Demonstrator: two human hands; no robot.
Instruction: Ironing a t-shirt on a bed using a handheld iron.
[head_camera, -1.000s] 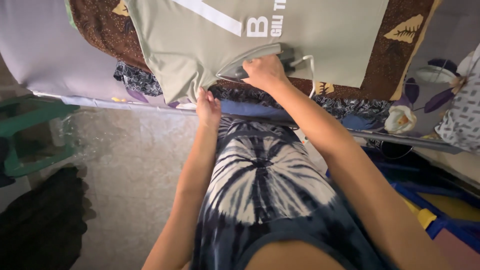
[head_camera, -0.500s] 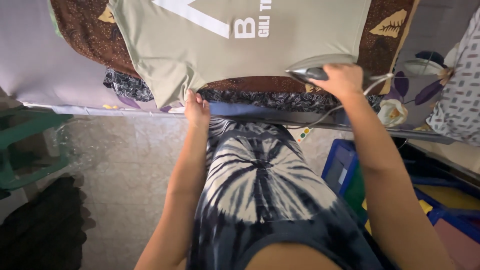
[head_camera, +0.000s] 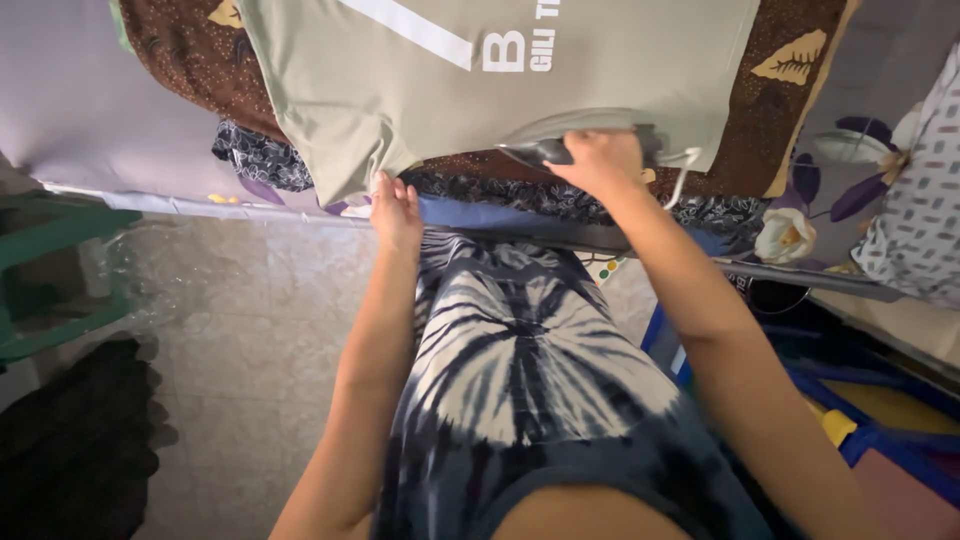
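Note:
A sage-green T-shirt (head_camera: 420, 80) with white print lies flat on a brown leaf-patterned cloth (head_camera: 800, 100) over the ironing surface. My right hand (head_camera: 600, 160) grips the handle of a grey clothes iron (head_camera: 560, 135) pressed on the shirt's near hem, its white cord (head_camera: 685, 170) trailing to the right. My left hand (head_camera: 395, 210) pinches the shirt's lower left corner at the surface's near edge, holding it taut.
A green plastic stool (head_camera: 50, 280) and a dark cloth pile (head_camera: 70, 440) sit on the tiled floor at left. Blue crates (head_camera: 880, 410) stand at lower right. Floral bedding (head_camera: 860, 190) and a patterned grey garment (head_camera: 925, 180) lie at right.
The iron slid right along the hem to the shirt's right edge, then came back left toward the middle. My left hand stayed on the corner.

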